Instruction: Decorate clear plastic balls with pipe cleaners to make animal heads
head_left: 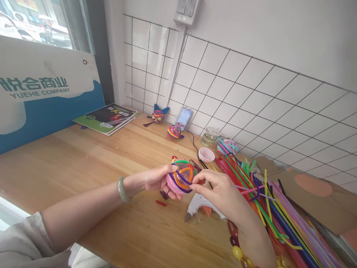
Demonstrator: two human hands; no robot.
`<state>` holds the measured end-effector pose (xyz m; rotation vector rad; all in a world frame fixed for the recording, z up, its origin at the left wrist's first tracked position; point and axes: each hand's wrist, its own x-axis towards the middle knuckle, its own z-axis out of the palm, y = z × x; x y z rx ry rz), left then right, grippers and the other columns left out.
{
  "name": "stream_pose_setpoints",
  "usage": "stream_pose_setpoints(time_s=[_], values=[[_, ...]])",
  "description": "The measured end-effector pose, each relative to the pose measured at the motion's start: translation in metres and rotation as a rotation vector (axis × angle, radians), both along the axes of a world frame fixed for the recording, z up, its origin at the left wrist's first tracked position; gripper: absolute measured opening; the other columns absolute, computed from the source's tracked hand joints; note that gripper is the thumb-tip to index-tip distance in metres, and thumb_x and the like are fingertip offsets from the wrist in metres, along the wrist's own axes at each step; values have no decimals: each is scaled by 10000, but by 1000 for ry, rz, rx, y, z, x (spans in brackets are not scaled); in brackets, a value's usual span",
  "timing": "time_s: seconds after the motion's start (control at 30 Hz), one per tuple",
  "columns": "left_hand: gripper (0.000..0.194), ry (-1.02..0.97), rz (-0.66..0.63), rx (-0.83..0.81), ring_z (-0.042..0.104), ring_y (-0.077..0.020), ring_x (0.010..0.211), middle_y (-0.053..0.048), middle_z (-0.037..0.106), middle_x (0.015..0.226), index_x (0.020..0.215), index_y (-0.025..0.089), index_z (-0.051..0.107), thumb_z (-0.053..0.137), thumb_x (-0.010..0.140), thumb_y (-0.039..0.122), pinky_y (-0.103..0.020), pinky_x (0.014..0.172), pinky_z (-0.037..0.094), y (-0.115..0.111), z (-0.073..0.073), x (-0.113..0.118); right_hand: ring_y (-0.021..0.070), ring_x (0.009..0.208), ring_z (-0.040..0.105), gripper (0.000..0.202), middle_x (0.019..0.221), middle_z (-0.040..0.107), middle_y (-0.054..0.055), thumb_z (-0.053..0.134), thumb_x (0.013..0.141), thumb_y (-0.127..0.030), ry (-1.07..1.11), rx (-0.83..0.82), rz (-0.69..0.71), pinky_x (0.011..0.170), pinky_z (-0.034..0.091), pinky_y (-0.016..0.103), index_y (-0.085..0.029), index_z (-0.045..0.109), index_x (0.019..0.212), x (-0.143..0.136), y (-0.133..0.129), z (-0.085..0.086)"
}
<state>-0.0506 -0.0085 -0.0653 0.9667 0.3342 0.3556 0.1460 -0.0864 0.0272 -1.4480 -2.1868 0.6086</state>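
My left hand [164, 182] cradles a round craft ball [182, 178] from below and behind, its thumb on the upper left side. Pink, purple, orange and green pipe cleaners wrap the ball, and a clear surface shows between them. The fingers of my right hand [214, 184] pinch a purple pipe cleaner [190, 186] against the ball's right side. Under my right wrist, partly hidden, lies a white hot glue gun [199, 204] with its nozzle pointing left. A short red piece [161, 203] rests on the wood below the ball.
Bundles of coloured pipe cleaners [292, 223] cover the table's right side beside cardboard [306, 193]. Farther back are a pink bowl [206, 154], a glass jar [209, 137], a phone [184, 118], finished craft balls [158, 116] and a book [107, 118]. A gridded wall closes the back.
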Motion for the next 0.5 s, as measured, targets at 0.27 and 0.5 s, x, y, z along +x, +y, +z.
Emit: stream_pose_setpoints(time_s=[0.27,0.5], values=[[664,-45,-1,9,714,-217,670,-115,743,787,944,106,702,619,691,713,-278,591,558,2,-7,0,135,747,588,122,802,668,-33,625,879,-250,-6,-30,-34,696,429,242,-235,635,758,-2,-2,3],[678,-6,-6,-3,707,-209,673,-101,744,794,918,119,704,635,649,737,-281,605,555,2,-6,1,141,746,582,121,811,668,-27,610,881,-271,-18,-73,-50,656,423,238,-240,643,769,-3,-1,4]])
